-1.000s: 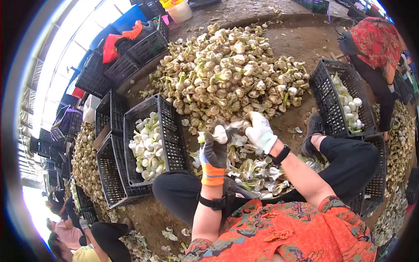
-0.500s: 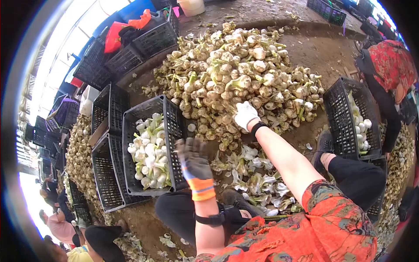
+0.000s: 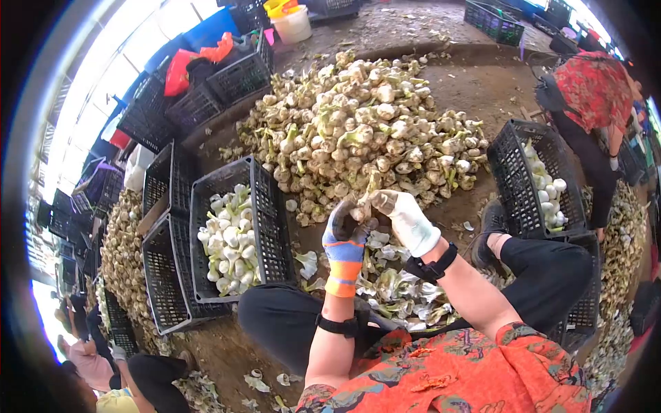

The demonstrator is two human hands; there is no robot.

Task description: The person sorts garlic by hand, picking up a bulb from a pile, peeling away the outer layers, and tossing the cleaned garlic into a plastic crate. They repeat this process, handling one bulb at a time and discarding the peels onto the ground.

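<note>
— Hands first: where are they and what do they hold?

— Both meet near the centre of the view. The left hand (image 3: 346, 230), in a dark glove with an orange and blue cuff, and the right hand (image 3: 407, 219), in a white glove, are clenched together on one garlic bulb (image 3: 362, 210). The bulb sits between the fingertips of both gloves, raised above the ground, with its pale stalk pointing up toward 12 o'clock.

— What lies around them?

— At 12 o'clock from the hands, a large garlic pile (image 3: 365, 131) of unpeeled bulbs with green stems rests on the dirt floor (image 3: 482, 76). Just below the hands, toward 6 o'clock, loose peelings (image 3: 396, 286) are heaped between the person's knees. At 9 o'clock, a black crate (image 3: 265, 206) holds clean white bulbs, with more black crates touching it on its far side. At 3 o'clock, a second crate (image 3: 513, 172) holds a few white bulbs along its far wall.

— Is anyone else there?

— Yes. At 2 o'clock a person in a red patterned top (image 3: 595, 82) bends over beside that second crate, well apart from the hands. At 7 o'clock, near the bottom edge, another person (image 3: 148, 378) is partly in view. At 11 o'clock, a white bucket (image 3: 295, 24) stands beyond the pile.
</note>
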